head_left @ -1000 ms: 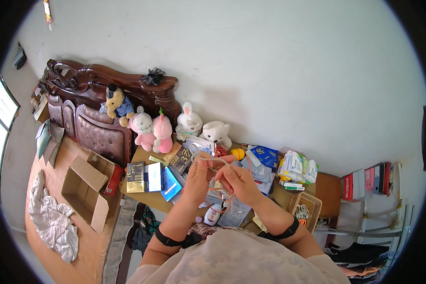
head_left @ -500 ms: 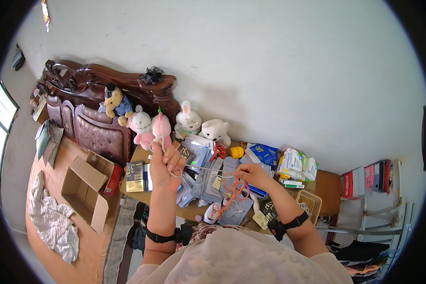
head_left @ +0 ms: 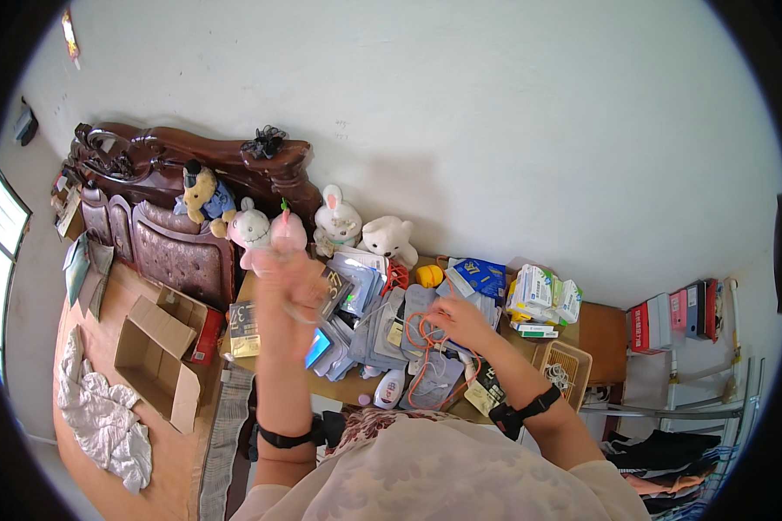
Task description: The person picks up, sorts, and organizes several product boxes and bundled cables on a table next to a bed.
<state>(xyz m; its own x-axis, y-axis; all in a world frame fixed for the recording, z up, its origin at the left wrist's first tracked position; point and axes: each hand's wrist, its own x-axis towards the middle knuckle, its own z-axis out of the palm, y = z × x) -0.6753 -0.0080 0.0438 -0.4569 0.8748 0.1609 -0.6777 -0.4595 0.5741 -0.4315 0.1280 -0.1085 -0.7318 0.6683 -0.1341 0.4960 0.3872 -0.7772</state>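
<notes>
My left hand (head_left: 288,291), smeared by motion, is raised over the left part of the cluttered table. A loop of white cable (head_left: 301,316) hangs at its palm and moves with it. My right hand (head_left: 462,323) is closed in a pinch above the grey pouches (head_left: 382,334), its fingertips on a tangled orange cable (head_left: 423,334). Whether the white cable also runs to these fingers is unclear. Loops of the orange cable droop over the pouches, near a white bottle (head_left: 389,389). Next to my left hand lie black-and-gold boxes (head_left: 245,330) and a pink plush toy (head_left: 288,233).
White plush toys (head_left: 389,239) line the wall side. A yellow object (head_left: 429,276), blue packet (head_left: 480,278) and wipes packs (head_left: 534,295) stand behind my right hand. A wicker basket (head_left: 572,365) is at the right, an open cardboard box (head_left: 152,365) on the bed at left.
My left hand has moved slightly left and down and is blurred. The white strand stretched between my hands no longer shows clearly. The orange cable hangs lower over the pouches.
</notes>
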